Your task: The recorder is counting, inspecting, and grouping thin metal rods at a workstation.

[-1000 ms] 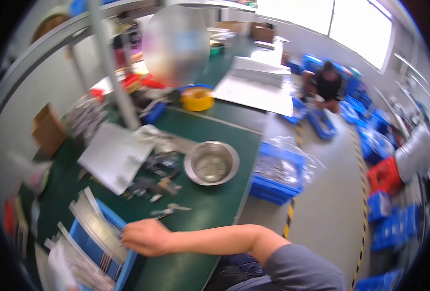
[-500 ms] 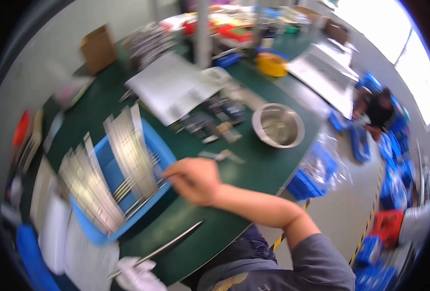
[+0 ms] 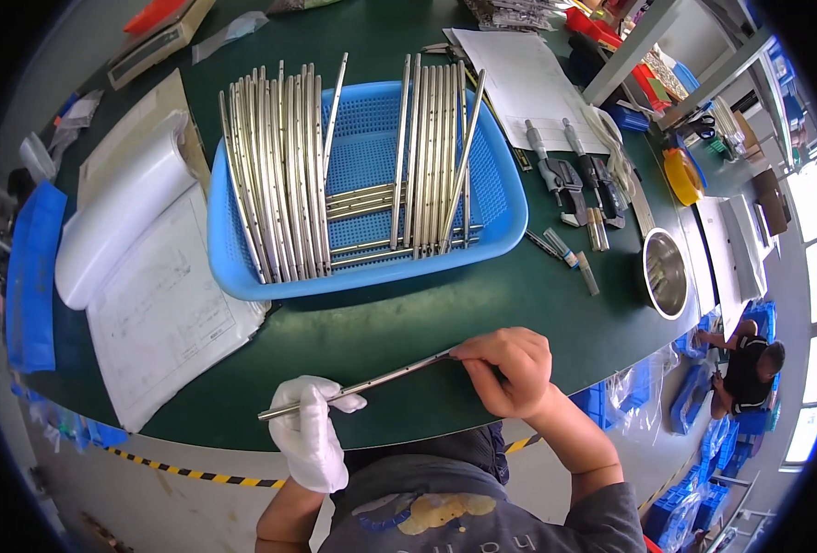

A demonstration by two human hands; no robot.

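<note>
A slender metal rod (image 3: 395, 373) slants across the front of my body, its right end higher than its left. My left hand (image 3: 309, 431), in a white glove, is closed round the rod near its left end. At the other end my bare right hand (image 3: 510, 367) pinches the tip between thumb and fingers. Beyond them stands a blue plastic basket (image 3: 372, 285) with many similar metal rods (image 3: 279, 175) leaning in two bunches. A few more rods lie flat on the basket's bottom.
Drawing sheets (image 3: 173, 313) and a rolled paper (image 3: 123, 221) lie left of the basket. To the right are micrometers (image 3: 565, 184), marker pens (image 3: 565, 249) and a steel bowl (image 3: 665, 274) on the green table (image 3: 445, 318). Another person (image 3: 750, 373) sits at far right.
My right hand has come from the basket's edge to the rod's right end. The rod, formerly held only by my left hand, is now between both. The view has turned.
</note>
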